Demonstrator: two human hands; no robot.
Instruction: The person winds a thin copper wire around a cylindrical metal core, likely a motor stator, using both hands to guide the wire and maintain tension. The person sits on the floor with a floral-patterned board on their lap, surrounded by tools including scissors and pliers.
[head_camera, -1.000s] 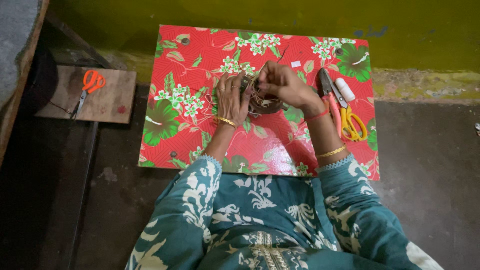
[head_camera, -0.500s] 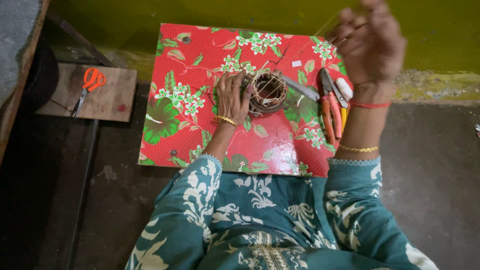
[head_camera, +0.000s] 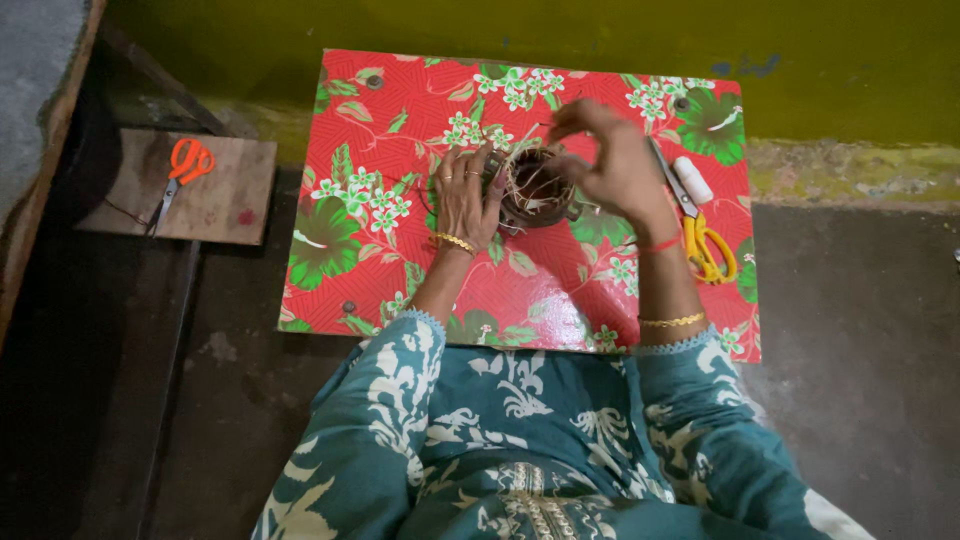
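Two hands (head_camera: 468, 200) (head_camera: 610, 160) at one wire-wound coil (head_camera: 535, 187), two scissors (head_camera: 700, 222) (head_camera: 180, 175) nearby.

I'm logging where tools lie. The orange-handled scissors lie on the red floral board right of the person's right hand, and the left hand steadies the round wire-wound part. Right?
Not quite. In the head view, the scissors beside the right hand have yellow handles; the orange-handled scissors lie on the wooden board. The left hand does steady the round part.

We have brought our right hand (head_camera: 610, 165) back down from head height to the wire-wound round part (head_camera: 535, 187).
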